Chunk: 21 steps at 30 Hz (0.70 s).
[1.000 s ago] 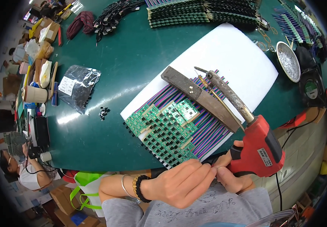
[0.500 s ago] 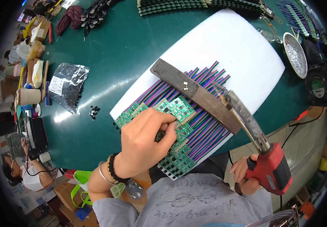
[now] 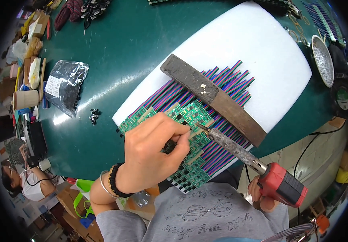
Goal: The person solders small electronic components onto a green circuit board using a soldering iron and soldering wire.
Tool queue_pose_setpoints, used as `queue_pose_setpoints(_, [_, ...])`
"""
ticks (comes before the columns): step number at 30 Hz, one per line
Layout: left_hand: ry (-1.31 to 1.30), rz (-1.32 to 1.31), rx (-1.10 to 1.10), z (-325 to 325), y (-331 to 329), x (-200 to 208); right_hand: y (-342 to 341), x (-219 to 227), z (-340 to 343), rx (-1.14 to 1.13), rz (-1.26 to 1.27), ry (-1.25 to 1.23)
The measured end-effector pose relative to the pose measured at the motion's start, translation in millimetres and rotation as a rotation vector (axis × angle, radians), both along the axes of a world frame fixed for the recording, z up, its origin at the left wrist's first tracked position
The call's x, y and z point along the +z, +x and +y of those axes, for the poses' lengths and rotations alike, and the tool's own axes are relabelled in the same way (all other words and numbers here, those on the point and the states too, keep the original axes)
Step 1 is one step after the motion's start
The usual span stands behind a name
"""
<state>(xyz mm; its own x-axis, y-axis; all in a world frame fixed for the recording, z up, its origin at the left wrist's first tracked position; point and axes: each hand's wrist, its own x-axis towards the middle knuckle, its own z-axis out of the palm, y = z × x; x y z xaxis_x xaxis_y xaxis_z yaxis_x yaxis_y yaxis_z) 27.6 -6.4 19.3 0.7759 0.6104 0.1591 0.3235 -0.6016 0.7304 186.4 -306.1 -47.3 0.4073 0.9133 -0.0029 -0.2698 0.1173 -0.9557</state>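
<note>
My left hand point(image 3: 154, 151) is pinched, thumb and forefinger together, just above rows of green circuit boards point(image 3: 196, 114). What lies between the fingertips is too small to make out. In my right hand point(image 3: 257, 197) is a red soldering gun point(image 3: 283, 184), its long barrel pointing up and left. Its tip is low over the boards, close beside my left fingertips; whether it touches cannot be told. Striped ribbon wires point(image 3: 220, 155) run from the boards beneath a dark weight bar point(image 3: 212, 99), which carries a few tiny pale pieces.
A white foam sheet point(image 3: 254, 44) lies under the boards on the green table point(image 3: 121, 48). To the left are a silvery bag point(image 3: 67, 86) and small black parts point(image 3: 94, 116). A bowl point(image 3: 323, 60) stands at right. A co-worker point(image 3: 33, 181) sits far left.
The soldering gun has swung down and left, bringing its tip from above the bar to the boards by my left fingertips. My left hand keeps its pinch. The view has shifted slightly.
</note>
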Motion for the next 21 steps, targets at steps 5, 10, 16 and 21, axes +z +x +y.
queue_pose_setpoints(5, [-0.010,-0.003,0.001,1,0,1,3,2,-11,0.119,-0.054,-0.171])
queue_pose_setpoints(10, [-0.003,0.000,0.010,0,0,0,-5,15,3,-0.078,-0.395,-0.192])
queue_pose_setpoints(16, [0.002,-0.010,0.001,1,3,1,5,-12,-15,0.094,-0.186,0.186])
queue_pose_setpoints(21, [0.001,0.006,0.019,0,-1,-1,7,7,-9,0.073,0.140,-0.325])
